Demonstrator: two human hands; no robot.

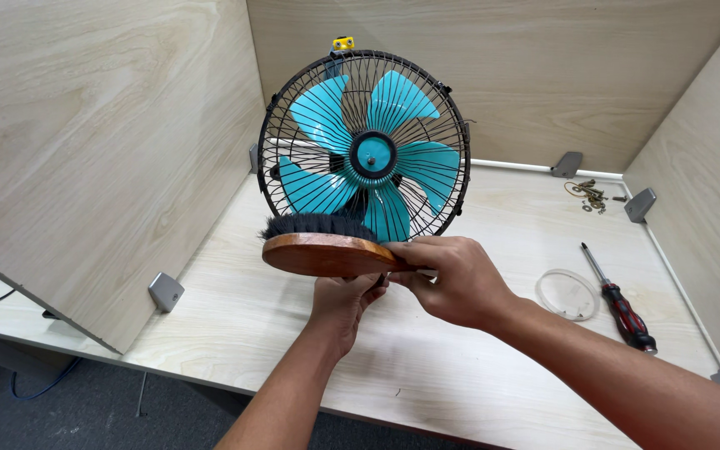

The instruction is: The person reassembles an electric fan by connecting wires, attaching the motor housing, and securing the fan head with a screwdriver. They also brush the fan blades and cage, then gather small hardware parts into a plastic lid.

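Note:
A small table fan (366, 150) with turquoise blades and a black wire cage stands upright on the light wooden desk (427, 358), facing me. My right hand (453, 279) grips the handle end of a wooden-backed brush (323, 252), whose black bristles press against the lower front of the cage. My left hand (342, 304) is under the brush, fingers curled up around the fan's base, which the brush and hands hide.
A red-and-black handled screwdriver (618, 300) and a clear round plastic ring (568, 294) lie on the desk at right. Several small screws and washers (587, 193) sit near the back right corner. Wooden partition walls enclose the desk on three sides.

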